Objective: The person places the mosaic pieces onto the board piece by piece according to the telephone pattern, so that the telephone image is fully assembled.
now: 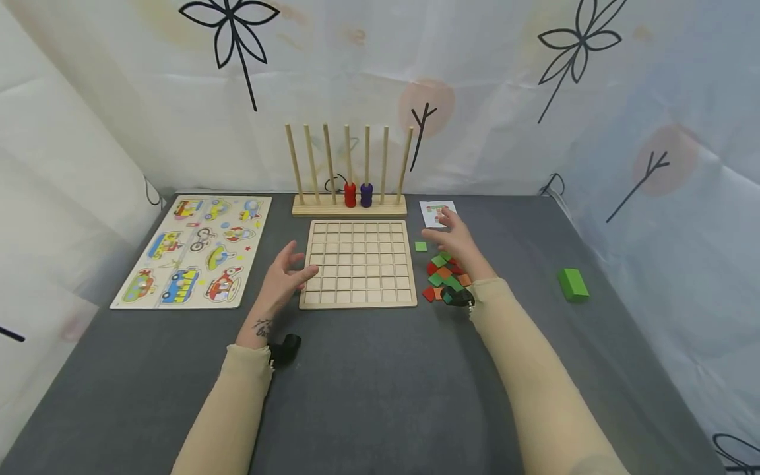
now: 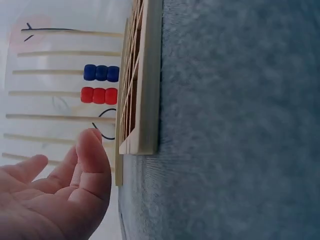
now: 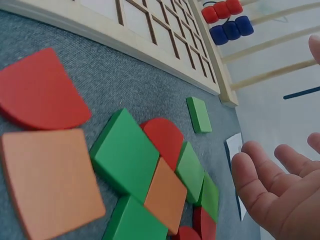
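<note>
A wooden grid board (image 1: 363, 264) with square compartments lies flat in the middle of the table. My left hand (image 1: 282, 280) hovers at its left edge, fingers loosely bent and holding nothing; the left wrist view shows the thumb (image 2: 93, 152) beside the board's corner. To the right of the board lies a loose pile of red, green and orange tiles (image 1: 444, 279), some with a rounded side. Above that pile my right hand (image 1: 458, 243) is raised, its fingers spread and holding nothing. One light green tile (image 1: 421, 247) lies apart, near the board's right edge.
Behind the board stands a wooden peg rack (image 1: 350, 207) with red beads (image 1: 350, 195) and blue beads (image 1: 366, 195). A small printed card (image 1: 432, 214) lies behind the pile. A vehicle puzzle board (image 1: 192, 252) is at left, a green block (image 1: 573, 285) at far right.
</note>
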